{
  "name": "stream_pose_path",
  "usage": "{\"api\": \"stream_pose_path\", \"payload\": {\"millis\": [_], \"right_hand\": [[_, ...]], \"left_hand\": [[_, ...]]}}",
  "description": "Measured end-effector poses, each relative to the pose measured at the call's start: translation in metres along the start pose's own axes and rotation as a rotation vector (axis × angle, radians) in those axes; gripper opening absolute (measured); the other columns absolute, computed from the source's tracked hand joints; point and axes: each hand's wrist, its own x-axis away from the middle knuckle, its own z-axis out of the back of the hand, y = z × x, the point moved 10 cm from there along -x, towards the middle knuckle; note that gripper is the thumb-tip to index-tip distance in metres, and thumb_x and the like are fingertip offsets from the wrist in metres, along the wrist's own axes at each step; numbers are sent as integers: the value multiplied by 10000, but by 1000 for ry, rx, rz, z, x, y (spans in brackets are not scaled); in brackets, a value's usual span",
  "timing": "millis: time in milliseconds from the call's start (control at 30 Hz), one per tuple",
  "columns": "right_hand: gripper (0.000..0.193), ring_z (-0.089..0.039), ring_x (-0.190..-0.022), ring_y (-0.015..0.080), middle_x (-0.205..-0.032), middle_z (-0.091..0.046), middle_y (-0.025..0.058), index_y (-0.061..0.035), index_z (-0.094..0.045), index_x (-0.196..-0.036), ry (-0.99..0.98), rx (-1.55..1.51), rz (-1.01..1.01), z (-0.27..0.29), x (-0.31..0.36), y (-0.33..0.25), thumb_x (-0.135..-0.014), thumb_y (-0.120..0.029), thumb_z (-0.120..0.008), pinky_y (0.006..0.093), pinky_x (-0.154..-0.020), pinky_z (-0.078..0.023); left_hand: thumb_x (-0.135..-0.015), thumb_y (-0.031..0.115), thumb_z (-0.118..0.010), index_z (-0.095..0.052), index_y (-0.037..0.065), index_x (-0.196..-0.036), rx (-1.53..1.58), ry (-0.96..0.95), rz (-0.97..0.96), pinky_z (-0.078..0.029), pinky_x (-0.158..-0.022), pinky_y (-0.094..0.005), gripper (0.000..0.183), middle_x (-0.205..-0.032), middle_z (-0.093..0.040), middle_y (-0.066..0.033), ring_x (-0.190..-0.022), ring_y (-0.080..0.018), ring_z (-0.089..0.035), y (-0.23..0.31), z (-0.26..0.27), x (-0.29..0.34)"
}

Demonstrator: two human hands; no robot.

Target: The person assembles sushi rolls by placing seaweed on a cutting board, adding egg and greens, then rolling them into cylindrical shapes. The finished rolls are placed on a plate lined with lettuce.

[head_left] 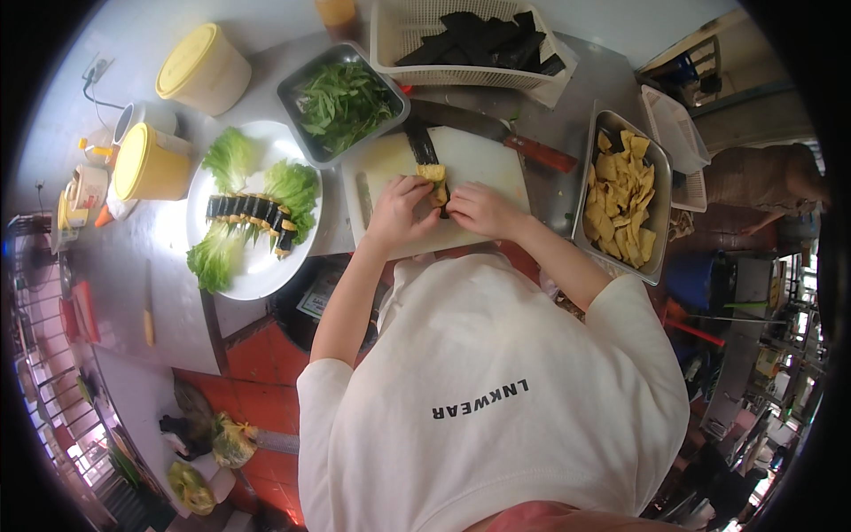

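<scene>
On the white cutting board (496, 168) lies a narrow dark seaweed strip (420, 142), running away from me. A yellow piece of fried tofu (432, 173) rests on the strip's near part. My left hand (397, 209) has its fingers curled against the tofu's left side, thumb and fingertips gripping it. Across from it, my right hand (483, 213) pinches the strip's near end, where a bit of dark seaweed shows at the fingertips. What lies under the fingers is partly hidden. To the left, a white plate (257, 282) bears seaweed-wrapped rolls (250, 211) in a row among lettuce leaves (229, 160).
A large knife (541, 153) with a reddish handle lies across the board's far edge. Behind are a tray of green leaves (346, 106) and a basket of seaweed sheets (483, 40). A tray of fried tofu pieces (622, 195) stands right; yellow-lidded tubs (204, 71) stand far left.
</scene>
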Motion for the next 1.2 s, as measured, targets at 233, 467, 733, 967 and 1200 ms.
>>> {"api": "stream_pose_path", "payload": {"millis": [233,467,733,967,1200], "right_hand": [[87,-544,-865,286,-893,-531,111,-29,-563,-842,244,-180,-160,12,-25,23,-792,-38,-634,358,-763,-456],[235,-569,-893,293,-957,-562,121,-40,-597,-1002,239,-279,-215,16,-22,17,-775,-32,-655,368,-776,-482],[288,-564,-925,298,-980,-557,121,-9,-610,-996,269,-36,-114,6,-18,22,-733,-65,-712,374,-802,-484],[250,-557,-914,297,-954,-547,118,-15,-628,-969,238,-118,-256,3,-23,36,-742,-77,-713,367,-797,-484],[269,-569,-928,291,-976,-553,110,-45,-632,-1039,228,-65,-89,5,-17,27,-778,-73,-689,383,-801,-492]], "left_hand": [[-764,122,-713,-707,8,-919,-25,16,72,-468,-799,-390,193,-974,-639,-97,-886,-293,-579,-8,-6,0],[-775,92,-705,-696,1,-805,28,45,82,-481,-716,-397,96,-846,-644,-102,-789,-308,-596,-21,-9,-4],[-799,89,-722,-663,-16,-864,294,73,380,-508,-624,-340,137,-823,-648,-138,-691,-293,-642,-51,-13,-7],[-757,77,-736,-690,10,-892,86,89,108,-496,-637,-340,158,-854,-616,-125,-756,-294,-600,-27,-4,-10],[-741,115,-753,-698,30,-882,93,71,246,-494,-719,-379,173,-900,-577,-110,-836,-303,-582,-48,-12,-8]]}}
